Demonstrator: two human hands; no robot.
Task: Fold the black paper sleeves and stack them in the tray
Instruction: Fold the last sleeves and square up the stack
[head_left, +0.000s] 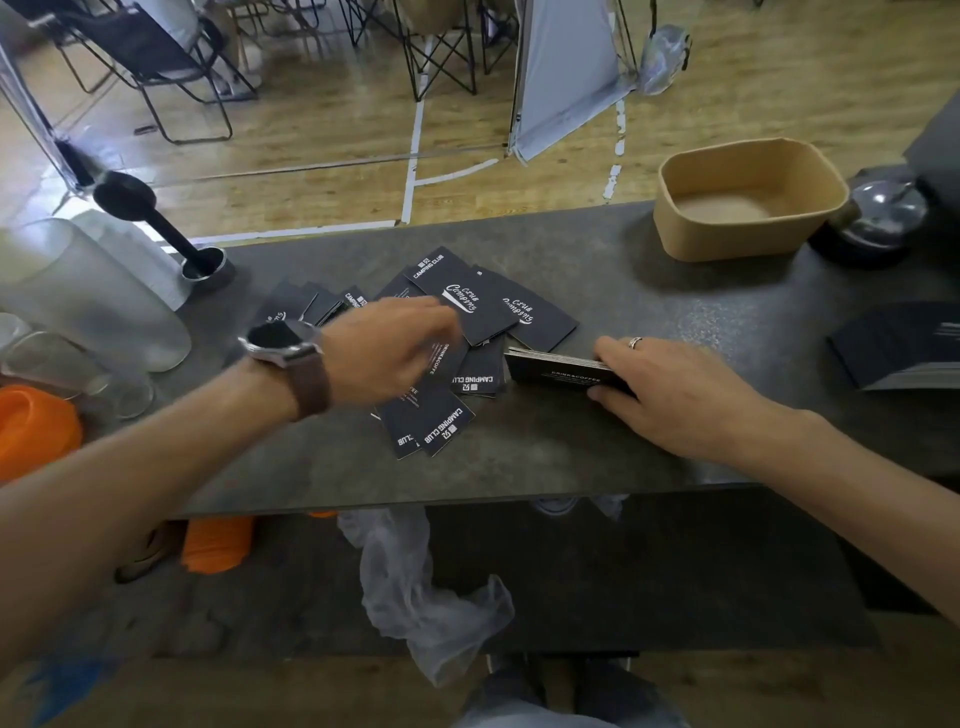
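Sleeves (457, 332) everywhere, black printed paper ones, fanned in a loose overlapping scatter across the middle of the bench (675, 312). The left hand (395, 343) reaches over that scatter, blurred, fingers bent downward above the pile; whether it pinches a sleeve yet, I cannot tell. The right hand (670, 389) sits just to the right of the scatter, thumb and fingers clamped round a squared-up bundle of sleeves (556, 371) lying near the front edge. The tan tray (748, 200) waits at the far right corner, well apart from both hands, and looks bare inside. Another dark stack (893, 353) lies at the right edge.

These sleeves look light, thin and flat, stiff enough to hold a crease but easy to bend or scuff, and smooth enough to slide over one another. Best judgement: take single ones by a free edge or corner, lifting rather than dragging, and grip the bundle across its short sides so it cannot fan out.
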